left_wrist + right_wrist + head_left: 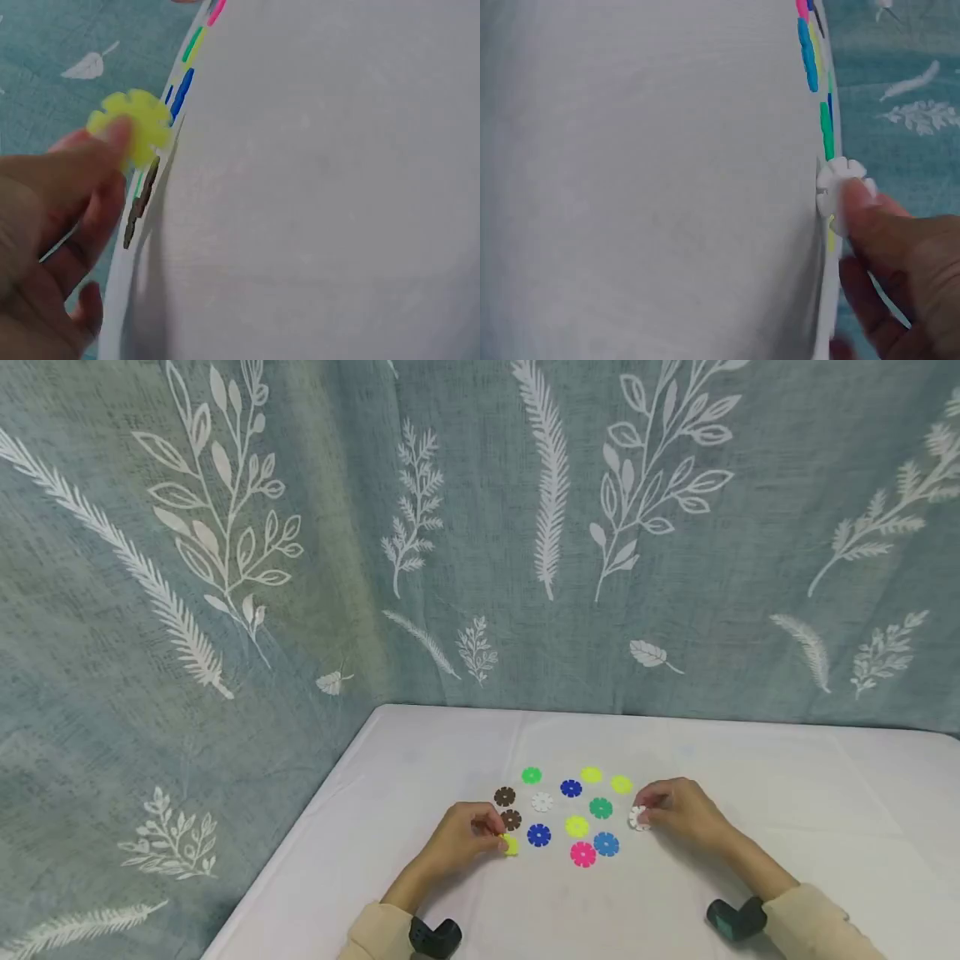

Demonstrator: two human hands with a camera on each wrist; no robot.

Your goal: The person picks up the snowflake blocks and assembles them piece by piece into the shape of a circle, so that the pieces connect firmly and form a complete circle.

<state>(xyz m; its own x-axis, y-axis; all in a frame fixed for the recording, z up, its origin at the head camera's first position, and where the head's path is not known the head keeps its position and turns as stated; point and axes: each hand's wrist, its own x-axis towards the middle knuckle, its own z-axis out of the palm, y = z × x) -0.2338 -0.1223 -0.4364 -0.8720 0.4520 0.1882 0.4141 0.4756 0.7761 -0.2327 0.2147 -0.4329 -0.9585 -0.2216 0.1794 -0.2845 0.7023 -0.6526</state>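
Head view takes in a white-covered worktop [840,810] with rounded far corners and faint creases, standing before a blue-green curtain [480,560] that hangs along its left side and behind its far edge. White leaf sprigs [222,468] and feathery fronds [551,485] are printed over the fabric.

Between the two hands, notched discs lie flat on the worktop: a green disc [532,775] toward the far left, two brown discs [505,797] one just in front of the other, a loose white disc [542,802], two dark blue discs [538,835], three loose yellow discs [577,826], a teal-green disc [601,808], and a pink disc [582,854] just beside a light blue disc [606,844].

The left hand [471,835] has its grip pinching a held yellow disc [512,846] near the closer brown one. The right hand [682,810] has its grip pinching a held white disc [637,818] at the right end of the scatter. Both wrist views show the held discs tilted up under the thumb; whether either touches the worktop I cannot tell. Beige sleeves [821,922] cover the forearms, with a dark device [737,918] at each wrist.
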